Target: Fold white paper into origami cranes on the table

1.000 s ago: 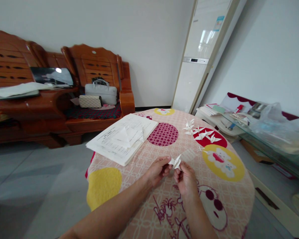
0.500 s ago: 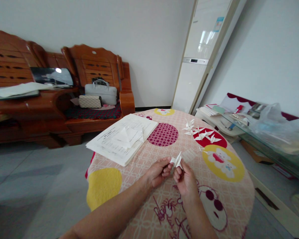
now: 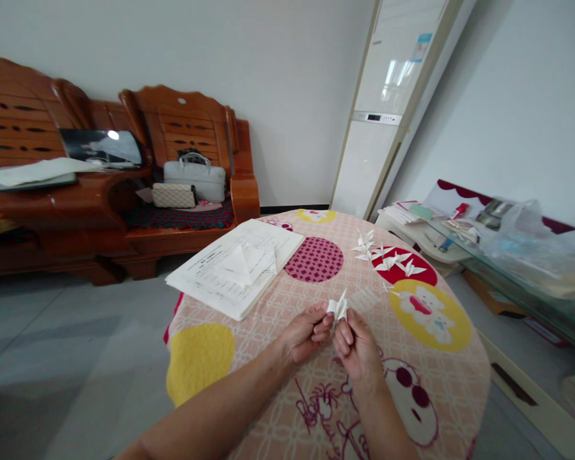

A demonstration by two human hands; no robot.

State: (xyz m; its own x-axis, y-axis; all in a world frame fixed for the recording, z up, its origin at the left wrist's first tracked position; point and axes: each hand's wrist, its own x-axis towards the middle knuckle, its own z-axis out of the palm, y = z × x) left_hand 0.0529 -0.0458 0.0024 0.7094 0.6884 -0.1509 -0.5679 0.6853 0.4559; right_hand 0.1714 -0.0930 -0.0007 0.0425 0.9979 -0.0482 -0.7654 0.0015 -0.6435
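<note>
Between my hands, above the round table's patterned cloth (image 3: pixel 268 348), is a small white folded paper crane (image 3: pixel 338 308). My left hand (image 3: pixel 308 333) pinches its left side between thumb and fingers. On the other side, my right hand (image 3: pixel 357 342) is closed on the crane's right part, with the fingers curled under it. A narrow point of paper sticks up between the two hands. Several finished-looking white paper cranes (image 3: pixel 391 260) lie in a group farther back on the right of the table. Folded white paper (image 3: pixel 242 265) rests on a printed stack of sheets (image 3: pixel 206 281) at the left.
A glass-topped stand (image 3: pixel 489 259) with a plastic bag (image 3: pixel 522 236) and papers borders the table on the right. Behind on the left are wooden chairs (image 3: pixel 186 121), one holding a grey bag (image 3: pixel 206 181). A tall white air conditioner (image 3: pixel 368 153) stands in the corner.
The crane has turned slightly in my fingers, its upright point shifting a little left. My right fingertips have moved slightly left and closer to my left hand.
</note>
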